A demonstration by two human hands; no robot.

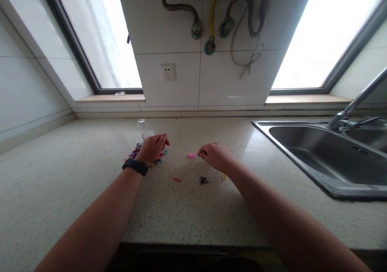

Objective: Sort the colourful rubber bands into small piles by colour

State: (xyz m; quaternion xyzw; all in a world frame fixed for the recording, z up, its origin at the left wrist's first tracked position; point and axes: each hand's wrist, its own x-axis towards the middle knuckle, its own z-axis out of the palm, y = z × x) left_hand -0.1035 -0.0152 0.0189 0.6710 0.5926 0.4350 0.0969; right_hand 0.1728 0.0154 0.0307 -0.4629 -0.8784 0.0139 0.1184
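Observation:
My left hand (152,147), with a black band (135,166) on its wrist, is over a pile of small multicoloured loops (133,152) that look like hair ties. Its fingers are pressed together, and whatever they hold is hidden. My right hand (216,155) is closed in a pinch just right of a small pink bunch (191,155); I cannot make out anything between the fingertips. Nearer to me lie an orange-red piece (177,179) and a small black bunch (203,180). Beside my right wrist sits a yellow bunch (223,177).
A clear container (142,127) stands behind my left hand. The speckled countertop (169,215) meets a tiled wall with a socket (168,72) and hoses. On the right is a steel sink (302,151) with a tap (341,118).

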